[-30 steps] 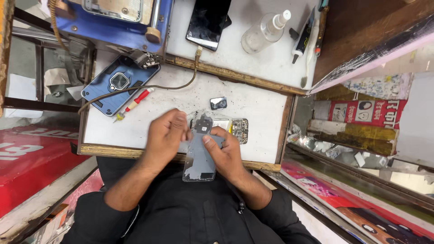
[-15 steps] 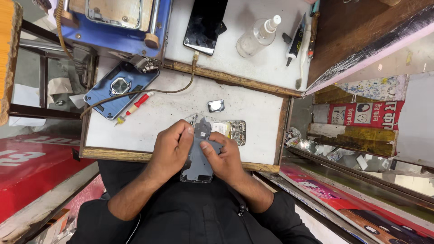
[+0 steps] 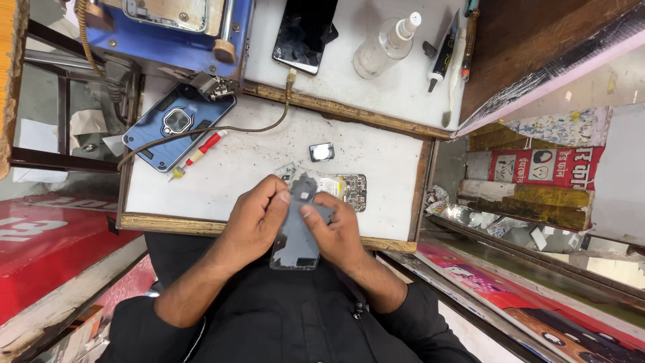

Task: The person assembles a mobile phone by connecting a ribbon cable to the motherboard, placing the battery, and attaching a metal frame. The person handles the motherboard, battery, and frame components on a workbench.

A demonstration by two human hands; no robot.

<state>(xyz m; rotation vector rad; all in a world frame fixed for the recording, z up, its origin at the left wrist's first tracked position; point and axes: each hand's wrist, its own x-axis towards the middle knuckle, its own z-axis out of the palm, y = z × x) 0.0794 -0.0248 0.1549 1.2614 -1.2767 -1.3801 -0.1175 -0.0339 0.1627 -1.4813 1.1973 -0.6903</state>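
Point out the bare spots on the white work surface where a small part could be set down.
The widest bare patch lies between the red screwdriver, the brown cable and the left hand. A smaller one runs right of the small square part to the wooden edge. Around both hands, the grey phone back and the circuit board, it is crowded.

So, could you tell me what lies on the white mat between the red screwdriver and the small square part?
In the head view, the white mat between the red screwdriver and the small square part is bare; the brown cable runs just above that stretch.
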